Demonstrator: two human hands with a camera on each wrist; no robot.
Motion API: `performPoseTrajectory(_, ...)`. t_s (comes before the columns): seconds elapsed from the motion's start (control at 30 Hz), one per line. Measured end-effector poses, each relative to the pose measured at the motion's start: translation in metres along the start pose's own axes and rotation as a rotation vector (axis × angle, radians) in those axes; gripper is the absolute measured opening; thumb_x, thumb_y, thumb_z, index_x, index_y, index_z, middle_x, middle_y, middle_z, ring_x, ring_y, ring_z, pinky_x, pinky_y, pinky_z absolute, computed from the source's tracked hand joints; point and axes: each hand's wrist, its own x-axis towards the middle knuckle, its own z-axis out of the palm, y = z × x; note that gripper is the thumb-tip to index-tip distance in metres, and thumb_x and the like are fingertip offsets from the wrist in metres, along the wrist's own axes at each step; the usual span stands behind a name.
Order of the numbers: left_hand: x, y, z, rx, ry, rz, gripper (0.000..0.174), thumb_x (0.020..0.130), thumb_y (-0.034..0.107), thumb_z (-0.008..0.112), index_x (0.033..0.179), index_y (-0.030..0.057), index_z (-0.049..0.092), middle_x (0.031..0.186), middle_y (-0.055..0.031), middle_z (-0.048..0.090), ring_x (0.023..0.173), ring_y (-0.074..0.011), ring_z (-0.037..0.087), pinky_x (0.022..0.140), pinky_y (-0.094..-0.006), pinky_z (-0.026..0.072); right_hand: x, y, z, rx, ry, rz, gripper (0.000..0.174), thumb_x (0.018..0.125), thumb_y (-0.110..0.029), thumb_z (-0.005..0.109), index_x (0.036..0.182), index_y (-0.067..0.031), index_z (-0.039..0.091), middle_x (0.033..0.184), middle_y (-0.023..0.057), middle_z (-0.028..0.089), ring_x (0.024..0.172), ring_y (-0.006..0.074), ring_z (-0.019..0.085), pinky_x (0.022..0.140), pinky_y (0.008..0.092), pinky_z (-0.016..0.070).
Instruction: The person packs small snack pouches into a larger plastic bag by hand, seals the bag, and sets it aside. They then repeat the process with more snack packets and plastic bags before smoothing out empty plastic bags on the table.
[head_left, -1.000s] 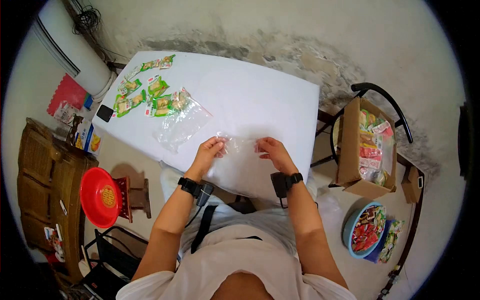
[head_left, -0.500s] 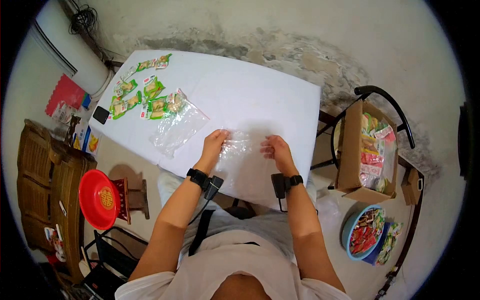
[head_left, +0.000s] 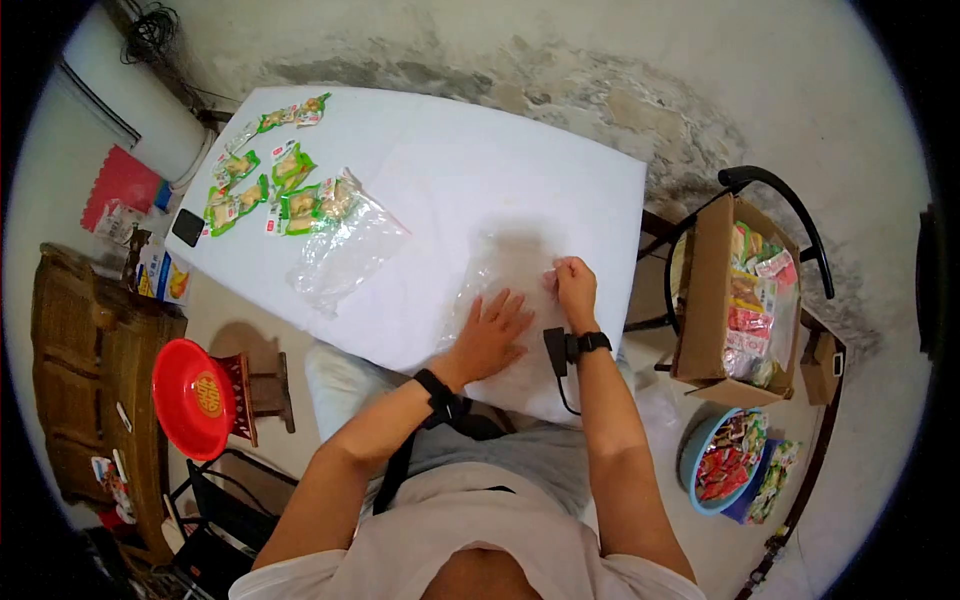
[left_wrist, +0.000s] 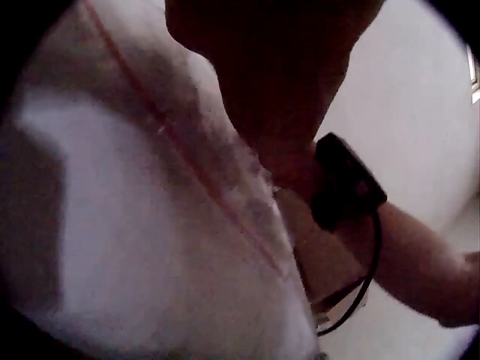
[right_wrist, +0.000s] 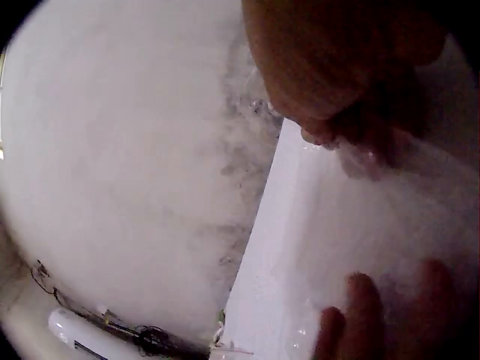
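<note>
A clear plastic bag (head_left: pixel 478 268) lies flat on the near part of the white-covered table. My left hand (head_left: pixel 493 335) rests on it, palm down with fingers spread. At the bag's right edge, my right hand (head_left: pixel 575 290) pinches the plastic between thumb and curled fingers; the right wrist view shows the film (right_wrist: pixel 375 217) stretching from those fingers toward the left fingertips (right_wrist: pixel 364 300). A thin red line (left_wrist: pixel 172 135) crosses the left wrist view. Left of the hands lies a second clear bag (head_left: pixel 350 250), with a red line along one edge.
Several green-and-clear snack packets (head_left: pixel 290 168) and a black phone (head_left: pixel 187 227) lie on the table's left side. A cardboard box (head_left: pixel 700 290) of packets sits on a chair at right, above a blue basin (head_left: pixel 692 475) of packets. A red basin (head_left: pixel 180 400) stands at left.
Earlier both hands held the bag's upper edge raised. The left hand has let go, moved down and right, and spread flat on the bag. The right hand has shifted slightly right.
</note>
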Motion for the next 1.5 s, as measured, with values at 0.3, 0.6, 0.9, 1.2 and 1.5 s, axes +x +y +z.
performPoseTrajectory(0.3,-0.005,-0.003,0.015,0.05,-0.089,0.029,0.059,0.084,0.047,0.048,0.133,0.0145,0.039,0.143,-0.012,0.026,0.133,-0.0331,0.018,0.102,-0.0591,0.0175,-0.029,-0.035,0.008,-0.768,-0.605,-0.911,0.036,0.087,-0.023,0.049,0.12,-0.0104,0.051,0.13,0.0121,0.045,0.126,0.0302,0.034,0.102,0.0457,0.0292)
performPoseTrajectory(0.6,-0.006,-0.001,0.011,0.042,-0.071,0.022,0.065,0.082,0.05,0.051,0.136,0.0166,0.036,0.144,-0.0109,0.025,0.134,-0.0317,0.019,0.103,-0.0578,0.0166,0.018,-0.021,0.047,-1.208,-0.757,-0.829,0.048,0.09,-0.032,0.043,0.135,-0.0148,0.036,0.145,0.0107,0.023,0.135,0.03,0.018,0.105,0.0552,0.0169)
performPoseTrajectory(0.9,-0.006,0.002,0.011,0.068,-0.094,0.016,0.067,0.081,0.051,0.051,0.136,0.0169,0.034,0.145,-0.0112,0.022,0.135,-0.0308,0.014,0.103,-0.0583,0.0161,0.007,-0.028,-0.018,-1.319,-0.527,-0.769,0.057,0.086,-0.034,0.051,0.135,-0.012,0.034,0.143,0.0173,0.024,0.133,0.0326,0.02,0.1,0.0585,0.0228)
performPoseTrajectory(1.2,-0.007,0.01,0.006,0.097,-0.086,0.054,0.069,0.08,0.051,0.051,0.135,0.0138,0.035,0.144,-0.0127,0.023,0.135,-0.0317,0.014,0.102,-0.0573,0.0174,0.005,-0.017,-0.039,-1.385,-0.404,-0.749,0.052,0.087,-0.033,0.047,0.134,-0.013,0.037,0.144,0.0162,0.023,0.133,0.0325,0.02,0.099,0.0601,0.0224)
performPoseTrajectory(1.5,-0.047,0.039,0.013,0.07,-0.276,0.287,0.074,0.078,0.05,0.054,0.137,0.0127,0.031,0.146,-0.0089,0.021,0.136,-0.0277,0.016,0.104,-0.0554,0.0182,-0.005,-0.008,-0.038,-1.267,-0.451,-0.688,0.053,0.086,-0.034,0.048,0.135,-0.0164,0.036,0.145,0.0135,0.02,0.135,0.031,0.016,0.101,0.0604,0.02)
